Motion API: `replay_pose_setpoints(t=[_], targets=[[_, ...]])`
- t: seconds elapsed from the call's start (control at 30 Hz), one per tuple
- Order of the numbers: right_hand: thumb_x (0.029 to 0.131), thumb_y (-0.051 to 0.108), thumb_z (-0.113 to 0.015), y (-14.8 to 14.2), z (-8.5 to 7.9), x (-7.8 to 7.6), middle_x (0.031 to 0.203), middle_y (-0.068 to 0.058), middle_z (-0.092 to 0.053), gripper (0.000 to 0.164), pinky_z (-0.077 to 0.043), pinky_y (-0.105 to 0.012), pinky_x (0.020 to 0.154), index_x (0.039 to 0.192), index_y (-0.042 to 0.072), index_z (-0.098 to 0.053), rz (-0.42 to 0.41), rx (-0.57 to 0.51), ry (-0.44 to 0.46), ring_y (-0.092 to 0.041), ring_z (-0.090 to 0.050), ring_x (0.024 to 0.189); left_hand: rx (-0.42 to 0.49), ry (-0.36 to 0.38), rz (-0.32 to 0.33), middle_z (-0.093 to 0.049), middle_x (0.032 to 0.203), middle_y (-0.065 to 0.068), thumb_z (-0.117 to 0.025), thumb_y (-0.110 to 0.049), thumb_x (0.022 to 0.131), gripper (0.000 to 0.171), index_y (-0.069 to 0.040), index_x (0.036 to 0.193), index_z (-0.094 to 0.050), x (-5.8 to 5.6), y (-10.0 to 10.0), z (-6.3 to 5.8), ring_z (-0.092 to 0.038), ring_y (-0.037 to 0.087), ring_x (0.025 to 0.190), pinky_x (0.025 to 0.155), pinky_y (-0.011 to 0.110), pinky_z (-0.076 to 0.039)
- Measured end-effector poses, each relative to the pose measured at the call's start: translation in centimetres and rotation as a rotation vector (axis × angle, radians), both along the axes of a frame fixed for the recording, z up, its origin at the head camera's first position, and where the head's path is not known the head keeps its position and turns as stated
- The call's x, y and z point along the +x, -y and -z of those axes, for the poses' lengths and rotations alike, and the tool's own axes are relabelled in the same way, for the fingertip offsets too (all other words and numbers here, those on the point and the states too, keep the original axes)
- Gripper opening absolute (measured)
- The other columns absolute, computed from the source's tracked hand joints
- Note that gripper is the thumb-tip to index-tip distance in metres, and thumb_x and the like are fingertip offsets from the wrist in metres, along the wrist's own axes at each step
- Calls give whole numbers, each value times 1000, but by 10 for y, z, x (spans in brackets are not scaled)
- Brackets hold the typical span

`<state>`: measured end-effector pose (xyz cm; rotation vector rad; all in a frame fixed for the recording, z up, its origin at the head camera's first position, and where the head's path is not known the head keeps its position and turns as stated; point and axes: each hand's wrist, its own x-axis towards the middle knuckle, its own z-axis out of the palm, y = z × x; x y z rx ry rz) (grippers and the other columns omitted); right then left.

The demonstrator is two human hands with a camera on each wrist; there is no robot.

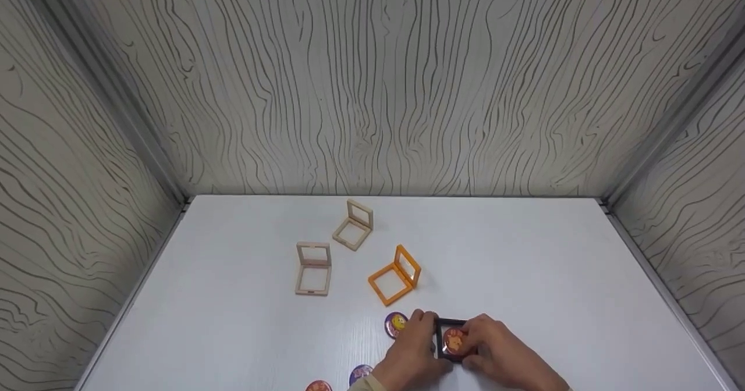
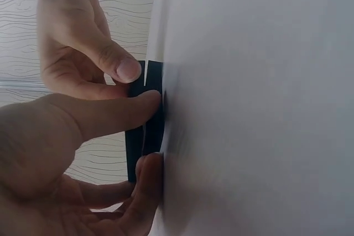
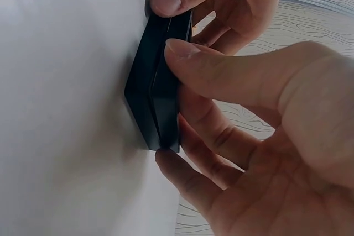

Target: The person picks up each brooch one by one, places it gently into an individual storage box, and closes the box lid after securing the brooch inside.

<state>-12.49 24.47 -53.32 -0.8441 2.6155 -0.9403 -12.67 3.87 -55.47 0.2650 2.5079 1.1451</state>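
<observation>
Both hands hold a small square black display frame [image 1: 451,322] low over the white table. Inside it shows a round orange-red badge [image 1: 453,341] with a cartoon animal on it. My left hand [image 1: 412,350] grips the frame's left side, thumb along the near edge. On the opposite side my right hand [image 1: 502,351] pinches the frame between thumb and fingers. Seen edge-on in the right wrist view, the frame's two black halves [image 3: 142,84] lie nearly together with a thin gap. A purple badge with a yellow figure [image 1: 396,324] lies beside my left fingers.
An orange frame [image 1: 390,285] stands hinged apart beyond the hands. Farther off are a pinkish frame [image 1: 313,266] and a beige frame [image 1: 353,234], likewise unfolded. Near the front edge lie a blue-purple badge [image 1: 359,372] and a red badge [image 1: 319,386]. Wood-patterned walls [image 1: 372,88] surround the table.
</observation>
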Motion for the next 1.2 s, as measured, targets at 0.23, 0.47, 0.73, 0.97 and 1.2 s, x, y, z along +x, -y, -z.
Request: replay_pose_setpoints(t=[0.23,0.47,0.73,0.97,1.2], targets=[[77,15,-83,0,0,-1,99,11,-68,19,-47,-29,85,88,30,-80,23,1,29,-10,-57,100,18,58,-4,-48,104,-7,-91,-22,72,67,-21,129,-56,0,0,-2,-50,9,81,67,29,-49],[74,8,-82,-3,7,4,97,7,-68,21,-48,-32,84,85,26,-78,-54,-57,-163,-16,-58,98,46,67,-32,-48,100,-7,-91,-19,69,66,-22,126,-59,-1,-1,0,-50,10,77,62,28,-47],[76,10,-81,-3,4,2,98,9,-68,20,-47,-32,87,87,27,-79,-34,-21,-104,-15,-57,101,63,72,-45,-50,99,-7,-93,-19,68,70,-22,129,-59,-3,-1,1,-51,11,78,63,30,-47],[76,9,-81,-3,1,-1,98,9,-67,20,-47,-32,86,85,27,-79,-27,18,-64,-14,-57,100,44,50,-45,-51,99,-7,-92,-20,68,73,-20,133,-58,-1,-2,2,-50,9,77,62,29,-46],[77,12,-82,-6,-3,-3,97,14,-66,20,-49,-34,87,89,28,-80,12,84,-31,-10,-56,99,33,89,-46,-52,101,-10,-90,-19,71,66,-21,129,-60,-3,-1,0,-52,7,77,65,28,-49]])
